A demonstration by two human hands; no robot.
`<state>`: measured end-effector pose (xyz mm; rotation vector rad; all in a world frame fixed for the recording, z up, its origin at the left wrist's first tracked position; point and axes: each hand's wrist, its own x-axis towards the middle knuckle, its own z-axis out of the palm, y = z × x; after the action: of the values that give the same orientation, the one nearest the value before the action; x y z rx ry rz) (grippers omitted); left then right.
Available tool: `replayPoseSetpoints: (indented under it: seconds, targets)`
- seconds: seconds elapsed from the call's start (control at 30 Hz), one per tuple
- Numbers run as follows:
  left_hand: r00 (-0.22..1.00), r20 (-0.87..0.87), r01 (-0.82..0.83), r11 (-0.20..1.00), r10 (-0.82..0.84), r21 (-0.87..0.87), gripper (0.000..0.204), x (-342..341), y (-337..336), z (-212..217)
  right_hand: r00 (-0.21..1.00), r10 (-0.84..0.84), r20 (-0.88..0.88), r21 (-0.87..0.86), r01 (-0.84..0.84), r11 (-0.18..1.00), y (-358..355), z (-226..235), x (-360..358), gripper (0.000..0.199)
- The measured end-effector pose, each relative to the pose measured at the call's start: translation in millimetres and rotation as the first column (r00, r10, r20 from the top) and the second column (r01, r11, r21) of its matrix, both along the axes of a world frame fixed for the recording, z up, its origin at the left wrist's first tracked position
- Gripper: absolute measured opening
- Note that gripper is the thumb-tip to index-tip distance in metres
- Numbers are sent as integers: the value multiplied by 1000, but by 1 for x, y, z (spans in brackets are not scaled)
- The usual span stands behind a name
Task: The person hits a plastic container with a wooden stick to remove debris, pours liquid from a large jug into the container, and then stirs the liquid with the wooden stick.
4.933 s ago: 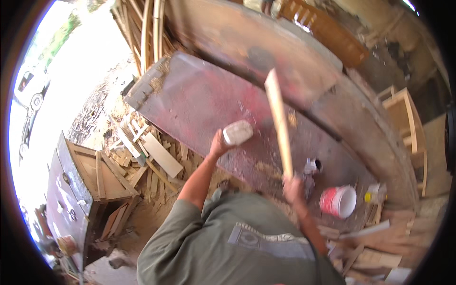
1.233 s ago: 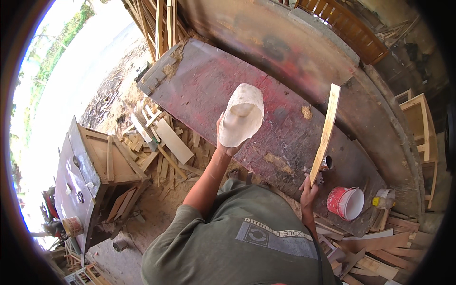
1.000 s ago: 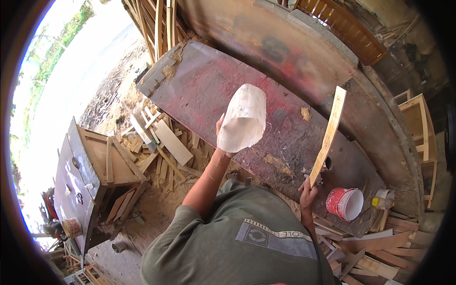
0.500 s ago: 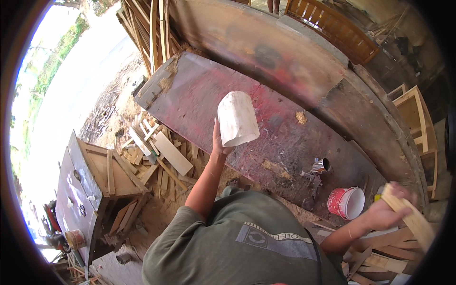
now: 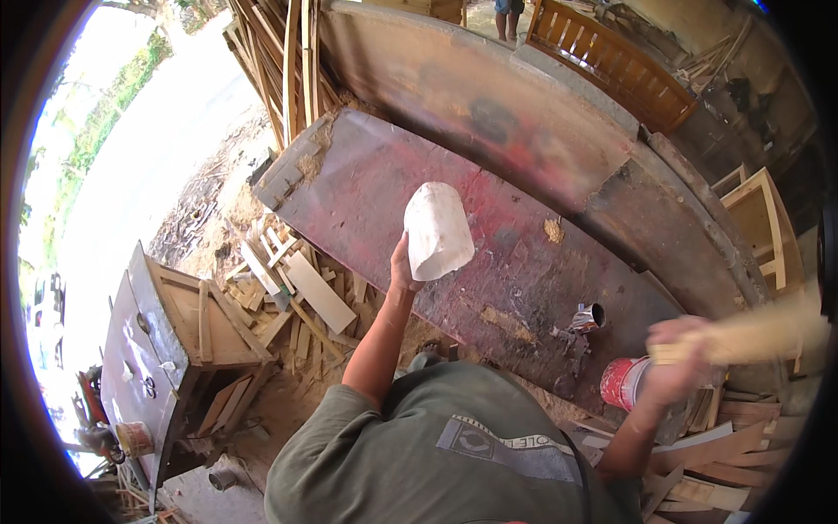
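My left hand (image 5: 403,265) grips a white, dusty plastic container (image 5: 439,229) by its side, above the red-stained workbench (image 5: 384,170). The container's open end is tilted toward me and its rounded closed end points away. On the right, my right hand (image 5: 677,367) is wrapped round one end of a light wooden piece (image 5: 755,336), smeared by motion. Just below and left of that hand stands a red and white bucket (image 5: 618,382), partly hidden by it. A shiny metal can (image 5: 589,318) lies tipped on the bench between the two hands.
Scrap wood (image 5: 319,293) is heaped left of the bench, with more offcuts (image 5: 716,489) at lower right. A worn wooden cabinet (image 5: 166,349) stands at left. Tall planks (image 5: 292,70) lean at the far left corner. Behind, a person's legs (image 5: 508,22) show beside a slatted wooden panel (image 5: 611,65).
My right hand has swung left with the wooden piece, now in front of the bucket. The white container has shifted slightly down in the picture, still held in my left hand.
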<state>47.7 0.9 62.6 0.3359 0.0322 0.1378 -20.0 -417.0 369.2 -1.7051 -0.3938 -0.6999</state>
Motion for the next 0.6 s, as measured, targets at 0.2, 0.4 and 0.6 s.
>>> replayPoseSetpoints:
  seconds: [0.2,0.4,0.6]
  targets:
    - [996,-88,-4,1000,5,13,57,10,-11,3,998,3,-59,-133,-11,991,29,-103,-11,33]
    - [995,-99,19,1000,-20,-15,54,-10,0,-29,746,178,-642,26,-210,977,-8,-90,3,29]
    - [997,-76,18,999,-22,-47,53,4,-2,-20,953,69,295,458,-204,865,13,11,13,43]
